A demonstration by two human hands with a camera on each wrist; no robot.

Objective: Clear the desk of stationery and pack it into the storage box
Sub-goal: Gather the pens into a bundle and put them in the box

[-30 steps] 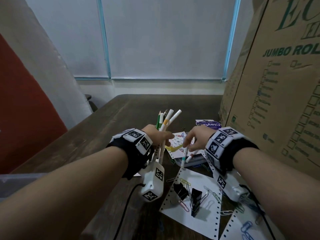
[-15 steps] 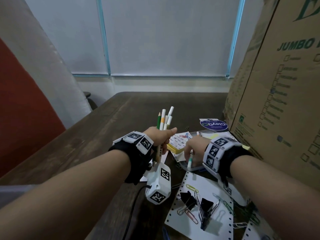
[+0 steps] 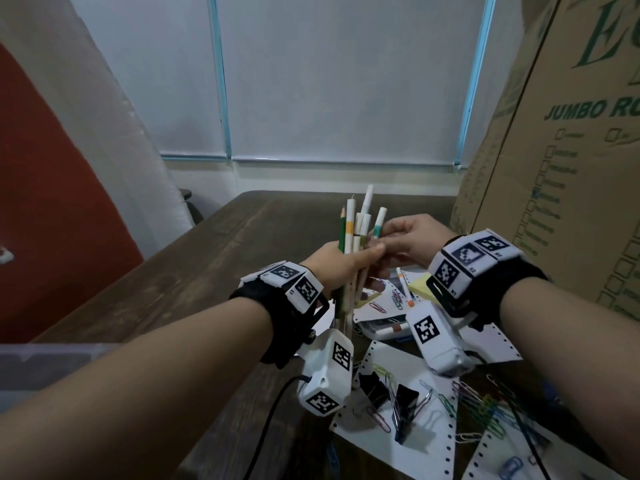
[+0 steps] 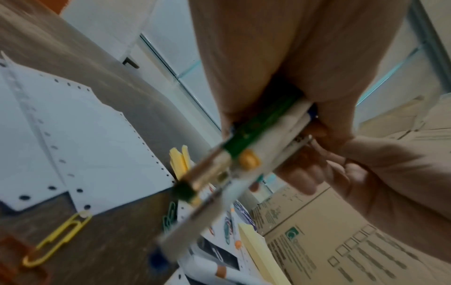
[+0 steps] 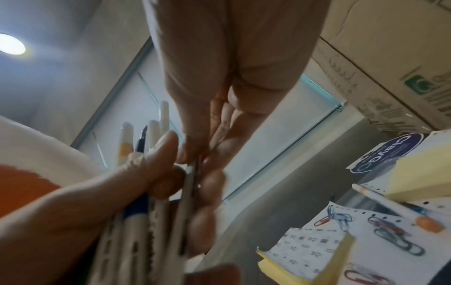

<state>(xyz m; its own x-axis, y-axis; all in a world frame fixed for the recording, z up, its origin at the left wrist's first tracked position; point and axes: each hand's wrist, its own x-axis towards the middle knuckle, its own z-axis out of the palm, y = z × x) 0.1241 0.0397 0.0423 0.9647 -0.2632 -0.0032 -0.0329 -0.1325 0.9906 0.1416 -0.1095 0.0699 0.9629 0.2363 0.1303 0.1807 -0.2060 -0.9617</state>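
My left hand (image 3: 346, 266) grips an upright bundle of pens and pencils (image 3: 356, 226) above the dark wooden desk (image 3: 214, 271). My right hand (image 3: 393, 237) pinches a white pen with a teal band (image 3: 378, 224) and holds it against the bundle's right side. In the left wrist view the bundle (image 4: 256, 152) runs blurred out of my fist, with right-hand fingers (image 4: 305, 179) touching it. In the right wrist view the pinched pen (image 5: 191, 185) lies beside my left thumb (image 5: 158, 160). An orange-capped marker (image 3: 403, 287) lies on the desk below.
Perforated paper sheets (image 3: 412, 455) carry black binder clips (image 3: 403, 396) and several coloured paper clips (image 3: 481, 403). Yellow sticky notes (image 3: 420, 287) lie beyond them. A large cardboard box (image 3: 561, 168) walls the right side. A translucent plastic container (image 3: 41, 362) shows at lower left.
My right hand has lifted the teal-banded pen off the desk and brought it up against the bundle. My left hand has raised the bundle slightly.
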